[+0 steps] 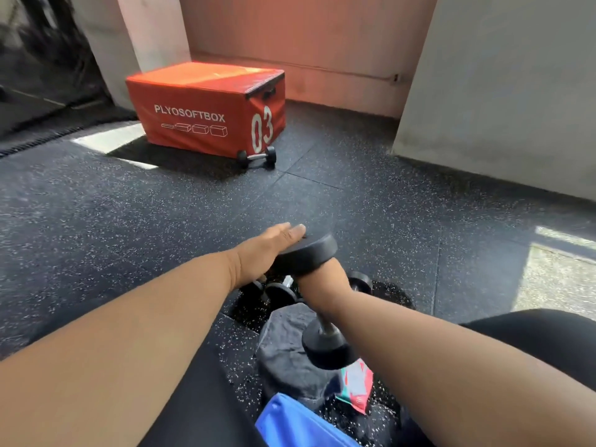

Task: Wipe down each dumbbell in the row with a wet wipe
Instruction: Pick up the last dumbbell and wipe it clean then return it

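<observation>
Head view, read left to right with the held dumbbell (317,295) as landmark. Far up and left of it, an orange plyo soft box (206,108) marked "PLYOSOFTBOX" and "03" stands on the speckled rubber floor (129,214); a small dumbbell (258,156) lies on the floor touching the box's near right corner. The left hand (267,250) lies flat, palm down, over the upper head of the held dumbbell — fingers extended, not curled; whether a wipe sits under the palm cannot be told. The dumbbell is lifted clear of the floor and tilted, upper head away from the person, lower head (329,346) toward them. The right hand (322,283) is the grip here — wrapped around the handle between the two heads, fingers hidden on the far side. Just beyond and below the landmark, further dumbbells (277,290) lie on the floor, partly hidden. Beneath its lower head lies a dark cloth (287,343); nearer the person, a blue bag (296,421); to the right of that, a red-and-green packet (356,388).
</observation>
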### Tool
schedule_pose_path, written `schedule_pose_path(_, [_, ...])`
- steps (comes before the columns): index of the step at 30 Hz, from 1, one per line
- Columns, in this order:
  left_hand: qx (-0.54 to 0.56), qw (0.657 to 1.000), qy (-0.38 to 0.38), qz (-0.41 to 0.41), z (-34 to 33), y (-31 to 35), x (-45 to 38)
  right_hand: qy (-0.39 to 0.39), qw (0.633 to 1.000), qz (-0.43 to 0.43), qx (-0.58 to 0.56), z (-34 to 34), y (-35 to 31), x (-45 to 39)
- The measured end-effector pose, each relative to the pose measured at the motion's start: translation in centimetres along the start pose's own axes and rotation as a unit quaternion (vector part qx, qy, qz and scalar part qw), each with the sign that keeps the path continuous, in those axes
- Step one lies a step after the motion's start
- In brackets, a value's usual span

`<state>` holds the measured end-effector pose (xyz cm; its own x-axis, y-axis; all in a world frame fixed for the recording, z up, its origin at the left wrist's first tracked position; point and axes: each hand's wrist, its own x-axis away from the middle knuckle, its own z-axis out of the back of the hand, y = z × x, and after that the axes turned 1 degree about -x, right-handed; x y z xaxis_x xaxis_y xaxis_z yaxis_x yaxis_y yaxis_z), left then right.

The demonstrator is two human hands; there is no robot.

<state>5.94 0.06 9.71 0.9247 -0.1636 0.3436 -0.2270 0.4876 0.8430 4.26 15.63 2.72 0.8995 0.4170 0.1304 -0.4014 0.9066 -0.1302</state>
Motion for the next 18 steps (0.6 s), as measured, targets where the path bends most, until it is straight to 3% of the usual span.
schedule_pose_path(2, [-0.012, 1.000, -0.005, 0.001, -0.4, -0.3, 0.8, 0.012, 1.000, 0.015, 0.000, -1.1, -1.1, 0.4])
schedule_pose_path(5, [-0.093, 0.996, 0.000, 0.000, -0.3, -1.7, 0.6, 0.162, 0.979, 0.114, 0.050, -2.5, -1.8, 0.0])
schedule_pose_path(8, [-0.141, 0.990, -0.007, 0.018, -0.1, -2.7, 0.3, 0.075, 0.993, 0.079, -0.037, -3.2, -2.2, -0.1])
schedule_pose_path(10, [-0.158, 0.987, -0.015, 0.036, -0.1, -3.0, 0.1, 0.077, 0.991, 0.057, -0.095, -4.2, -2.3, -0.1])
schedule_pose_path(13, [-0.165, 0.985, -0.015, 0.057, -0.3, -3.6, -0.8, 0.076, 0.990, 0.080, -0.087, -5.3, -2.1, -0.6])
schedule_pose_path(16, [-0.169, 0.982, -0.026, 0.075, -0.1, -3.6, -1.9, 0.054, 0.992, 0.112, -0.007, -6.0, -2.2, -1.4])
schedule_pose_path(18, [-0.168, 0.982, -0.035, 0.082, 0.2, -3.7, -2.4, 0.037, 0.994, 0.078, -0.072, -5.8, -1.7, -1.9])
